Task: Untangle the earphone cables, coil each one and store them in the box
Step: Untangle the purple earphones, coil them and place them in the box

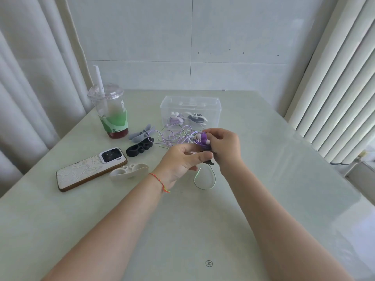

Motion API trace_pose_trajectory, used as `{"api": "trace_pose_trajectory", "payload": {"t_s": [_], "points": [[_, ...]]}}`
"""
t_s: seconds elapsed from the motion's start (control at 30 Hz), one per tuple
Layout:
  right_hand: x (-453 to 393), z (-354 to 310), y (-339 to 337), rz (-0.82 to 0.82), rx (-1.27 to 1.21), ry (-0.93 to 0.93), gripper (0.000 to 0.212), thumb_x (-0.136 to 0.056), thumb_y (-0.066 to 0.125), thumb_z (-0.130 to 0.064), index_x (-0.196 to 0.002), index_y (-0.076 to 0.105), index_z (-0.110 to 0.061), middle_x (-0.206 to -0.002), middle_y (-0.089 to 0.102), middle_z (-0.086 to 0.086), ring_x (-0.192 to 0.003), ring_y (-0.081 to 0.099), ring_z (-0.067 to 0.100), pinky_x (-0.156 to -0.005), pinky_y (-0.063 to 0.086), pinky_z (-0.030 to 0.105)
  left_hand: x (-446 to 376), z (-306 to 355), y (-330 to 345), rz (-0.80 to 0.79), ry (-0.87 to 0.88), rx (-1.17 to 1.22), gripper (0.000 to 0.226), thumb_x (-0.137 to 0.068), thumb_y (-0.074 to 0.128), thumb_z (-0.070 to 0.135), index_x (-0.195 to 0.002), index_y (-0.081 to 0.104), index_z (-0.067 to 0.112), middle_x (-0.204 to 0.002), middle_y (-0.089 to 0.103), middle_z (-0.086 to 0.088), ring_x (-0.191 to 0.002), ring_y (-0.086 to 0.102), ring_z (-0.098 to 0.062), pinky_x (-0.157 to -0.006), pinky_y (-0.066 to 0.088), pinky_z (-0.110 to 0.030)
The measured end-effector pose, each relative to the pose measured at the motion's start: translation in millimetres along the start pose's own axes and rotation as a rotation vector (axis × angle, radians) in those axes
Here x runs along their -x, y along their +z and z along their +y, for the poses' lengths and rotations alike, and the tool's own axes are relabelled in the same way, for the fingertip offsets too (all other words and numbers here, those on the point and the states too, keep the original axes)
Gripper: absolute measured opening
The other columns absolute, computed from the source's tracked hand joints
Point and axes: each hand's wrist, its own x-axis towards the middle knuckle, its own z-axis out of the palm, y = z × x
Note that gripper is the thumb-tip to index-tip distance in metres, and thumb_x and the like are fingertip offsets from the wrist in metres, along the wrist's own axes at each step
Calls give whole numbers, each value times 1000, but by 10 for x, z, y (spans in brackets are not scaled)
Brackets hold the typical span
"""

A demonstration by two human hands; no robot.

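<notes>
Your right hand (224, 148) is gripping a purple coiled earphone bundle (200, 140), its fingers curled round it just in front of the clear box (190, 110). Your left hand (180, 163) is reaching in beside it with its fingers loosely curled; whether they are pinching a cable, you cannot tell from here. A tangle of purple and green earphone cables (176, 136) is lying on the desk (263, 199) between your hands and the box, and one pale green cable loop (205, 179) is hanging down below them. Two coiled earphones, one lilac and one black, are already sitting inside the box. To your left, a phone (89, 169), a drink cup (110, 112) and three cable winders (140, 148) are lying on the desk.
</notes>
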Motion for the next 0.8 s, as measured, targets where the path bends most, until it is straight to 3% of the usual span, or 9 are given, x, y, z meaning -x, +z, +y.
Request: {"api": "trace_pose_trajectory", "payload": {"t_s": [0.1, 0.2, 0.3, 0.37, 0.47, 0.57, 0.7, 0.8], "points": [[-16, 25, 15, 35, 47, -11, 16, -84, 61, -5, -81, 74, -15, -71, 71, -2, -65, 64, 16, -64, 51, 28, -28, -29, 35, 101, -1, 2, 45, -55, 84, 40, -92, 76, 16, -65, 66, 9, -63, 47, -11, -56, 39, -19], [-32, 45, 24, 88, 54, -26, 16, -84, 59, -6, -85, 74, -11, -75, 71, 1, -72, 66, 21, -70, 55, 35, -35, -37, 77, 157, 17, 9, 47, -51, 91, 39, -89, 78, 15, -62, 61, 9, -59, 45, -10, -60, 38, -22], [-28, 36, 18, 121, 90, -40, 18, -85, 56, -8, -88, 74, -12, -74, 69, -4, -75, 66, 21, -73, 55, 35, -42, -24, 107, 238, 84, -35, 21, -61, 88, 35, -79, 79, 27, -81, 65, 4, -70, 53, -11, -66, 42, -24], [-34, 39, 23, 110, 84, -33, 17, -85, 58, -8, -88, 74, -12, -75, 70, -2, -76, 68, 22, -74, 56, 36, -54, -32, 100, 273, 131, -86, 22, -62, 89, 34, -79, 79, 25, -92, 64, 0, -74, 55, -13, -64, 45, -22], [-46, 50, 34, 99, 86, -9, 13, -84, 61, -11, -85, 74, -15, -76, 73, 1, -75, 69, 22, -74, 58, 41, -23, -9, 99, 234, 93, -35, 22, -68, 86, 25, -85, 78, 14, -70, 60, -3, -52, 48, -15, -51, 45, -23], [-57, 74, 36, 93, 86, 14, 12, -83, 65, -13, -77, 72, -21, -75, 74, 1, -77, 71, 25, -75, 59, 44, -4, -3, 110, 199, 69, -13, 20, -72, 84, 24, -88, 76, 15, -67, 64, 0, -53, 60, -18, -54, 51, -26], [-13, 33, 25, 109, 74, -32, 17, -85, 58, -9, -83, 72, -18, -76, 71, -2, -76, 68, 21, -72, 56, 35, -8, 0, 101, 98, 10, 108, 20, -79, 77, 18, -93, 70, 5, -68, 69, 1, -63, 68, -16, -66, 57, -25], [-16, -41, -30, 203, 61, -93, 21, -87, 54, -7, -90, 73, -15, -72, 67, -8, -65, 64, 2, -64, 52, 18, 1, 22, 87, 58, 10, 117, 22, -78, 77, 16, -96, 70, 6, -72, 70, 0, -63, 68, -15, -70, 58, -26]]}}
